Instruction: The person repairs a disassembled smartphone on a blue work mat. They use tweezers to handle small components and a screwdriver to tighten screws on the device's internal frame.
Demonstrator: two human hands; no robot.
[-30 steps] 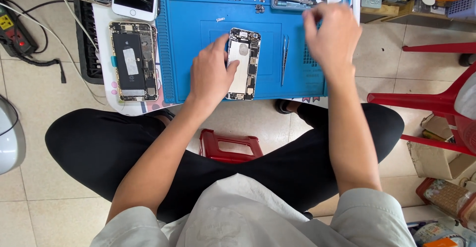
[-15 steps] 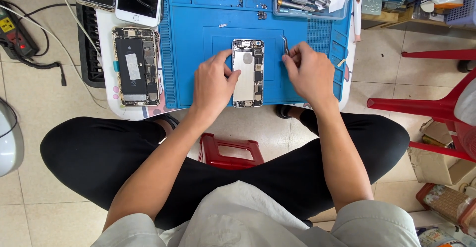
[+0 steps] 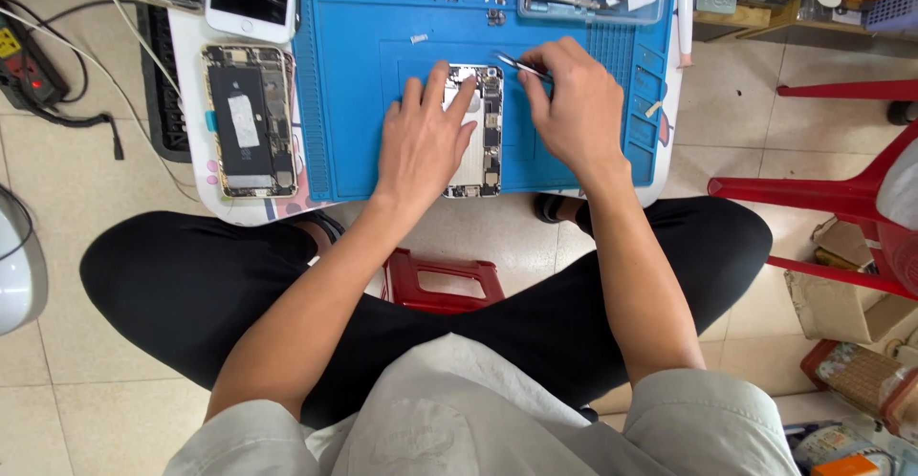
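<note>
Tweezers (image 3: 521,65) pinched in right hand (image 3: 574,113) at opened phone (image 3: 475,132) top | left hand (image 3: 421,146) flat, pinning it mid blue mat (image 3: 344,84) | advice: keep phone steady, tips low.

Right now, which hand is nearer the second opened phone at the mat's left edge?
Left. The left hand rests on the phone on the mat, beside that opened phone; the right hand is farther right.
</note>
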